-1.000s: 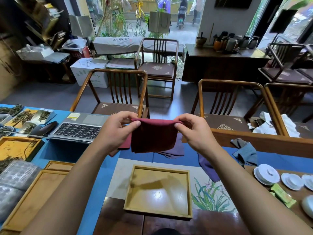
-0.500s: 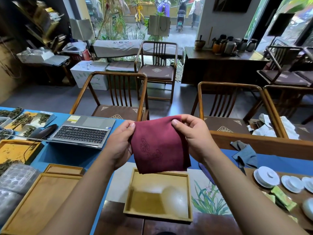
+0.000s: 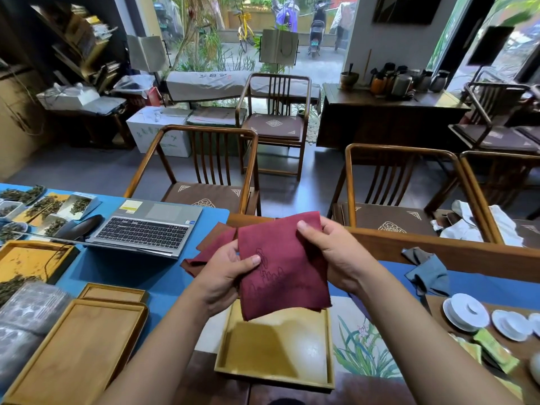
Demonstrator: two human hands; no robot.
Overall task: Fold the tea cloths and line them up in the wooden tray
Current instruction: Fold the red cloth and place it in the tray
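Note:
A folded dark red tea cloth point(image 3: 287, 276) with a stitched pattern hangs in the air above the far edge of a square wooden tray point(image 3: 274, 375). My left hand point(image 3: 226, 277) grips its left edge, thumb on the front. My right hand point(image 3: 333, 252) pinches its upper right corner. The tray holds no cloth. Behind my left hand lie more cloths on the table, a red and brown one point(image 3: 209, 244). A grey-blue cloth point(image 3: 429, 273) lies crumpled at the right. A purple cloth is mostly hidden under my right forearm.
An open laptop point(image 3: 146, 228) sits at the left on the blue table cover. Larger wooden trays point(image 3: 76, 349) stand at the lower left. White lidded cups and saucers point(image 3: 467, 311) are at the right. Chairs stand beyond the table.
The red cloth came down and closer to me, now over the tray's far edge. My left hand slid down from the top corner to the cloth's left edge.

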